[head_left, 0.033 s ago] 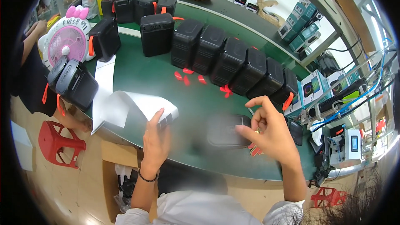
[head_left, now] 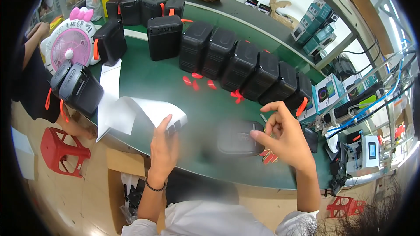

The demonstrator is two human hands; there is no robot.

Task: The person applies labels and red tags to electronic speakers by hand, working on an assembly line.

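Note:
My left hand [head_left: 163, 150] grips a curled white label sheet [head_left: 127, 111] by its right end, thumb on top beside several small dark labels [head_left: 175, 126]. The sheet trails off toward the left edge of the table. Over the right side of a dark rounded case [head_left: 234, 139], which lies flat and blurred in front of me, hovers my right hand [head_left: 286, 137]. Its thumb reaches over the case; the index finger is bent and apart from the thumb, the other fingers curl. Whether the thumb touches the case I cannot tell. Red-and-gold pieces [head_left: 268, 156] show under the right hand.
Several black box-shaped devices [head_left: 238, 65] stand in a row across the green table [head_left: 153, 78], with small red pieces [head_left: 196, 85] before them. A pink-and-white fan [head_left: 70, 48] and a co-worker's arm [head_left: 33, 43] are at left. Teal boxes [head_left: 328, 89] and cables stand at right.

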